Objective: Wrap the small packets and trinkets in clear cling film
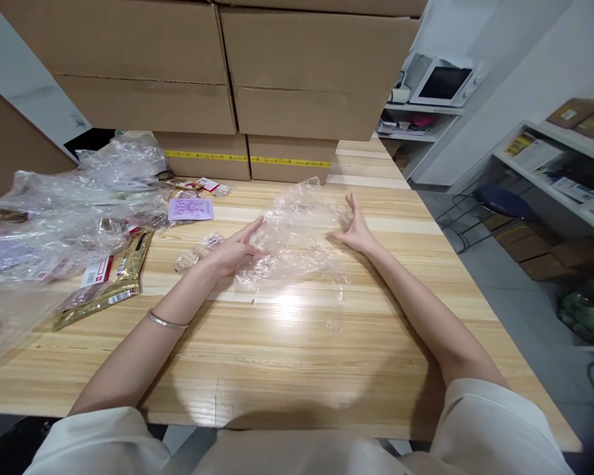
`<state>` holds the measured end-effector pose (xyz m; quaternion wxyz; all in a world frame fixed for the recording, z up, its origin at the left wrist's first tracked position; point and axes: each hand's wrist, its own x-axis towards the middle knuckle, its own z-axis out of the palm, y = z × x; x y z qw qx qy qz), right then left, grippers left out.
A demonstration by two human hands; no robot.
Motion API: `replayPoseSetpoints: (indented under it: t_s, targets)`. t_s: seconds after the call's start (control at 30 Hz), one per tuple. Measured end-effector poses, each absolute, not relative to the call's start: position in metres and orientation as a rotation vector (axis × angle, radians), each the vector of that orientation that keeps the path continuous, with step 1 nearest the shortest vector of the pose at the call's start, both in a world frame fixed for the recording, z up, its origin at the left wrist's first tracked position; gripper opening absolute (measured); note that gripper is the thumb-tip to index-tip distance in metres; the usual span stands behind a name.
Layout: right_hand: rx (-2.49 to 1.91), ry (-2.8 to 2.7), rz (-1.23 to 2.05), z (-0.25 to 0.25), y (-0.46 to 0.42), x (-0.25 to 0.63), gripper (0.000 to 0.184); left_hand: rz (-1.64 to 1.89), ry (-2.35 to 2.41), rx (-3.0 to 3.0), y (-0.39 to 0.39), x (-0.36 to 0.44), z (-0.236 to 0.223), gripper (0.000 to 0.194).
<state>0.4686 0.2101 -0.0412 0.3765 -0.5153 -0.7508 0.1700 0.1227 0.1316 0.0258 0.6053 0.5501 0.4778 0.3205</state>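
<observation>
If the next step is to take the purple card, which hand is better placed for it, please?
Probably the left hand: the purple card lies close beyond it, on its left side. The right hand is open but farther, across the clear plastic bag.

Left hand (236, 253), right hand (356, 231) open

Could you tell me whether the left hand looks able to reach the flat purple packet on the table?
Probably yes: the purple packet lies close by, forward and left of the left hand, with nothing seen over its face. The hand touches the crumpled clear plastic, but seems free to leave it.
</observation>
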Motion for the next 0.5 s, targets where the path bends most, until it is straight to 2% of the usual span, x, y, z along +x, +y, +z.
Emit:
replayPoseSetpoints:
  t_s: [0.07, 0.2, 0.23, 0.4, 0.43, 0.5]
  targets:
    - [-1.298, -2.099, 0.267, -0.032, 0.206, 0.451, 0.109, 0.672, 1.088, 1.297, 0.122, 0.123, 0.030, 0.093]
    - [-1.106, -2.235, 0.121, -0.013, 0.195, 0.431, 0.037, 0.552, 1.018, 1.471, 0.103, 0.112, 0.049, 0.082]
    - [-1.075, -2.202, 0.116, -0.006, 0.195, 0.432, 0.030, 0.561, 1.030, 1.539, 0.101, 0.107, 0.056, 0.080]
    - [-1.141, -1.923, 0.018, 0.056, 0.199, 0.456, 0.027, 0.508, 1.484, 2.164, 0.119, 0.086, 0.097, 0.081]
    - [-1.154, -1.872, -0.028, 0.070, 0.198, 0.461, 0.024, 0.474, 1.638, 2.304, 0.123, 0.085, 0.106, 0.074]
    - [-1.141, -1.750, -0.175, 0.094, 0.188, 0.467, 0.017, 0.536, 1.962, 2.483, 0.126, 0.086, 0.125, 0.046]
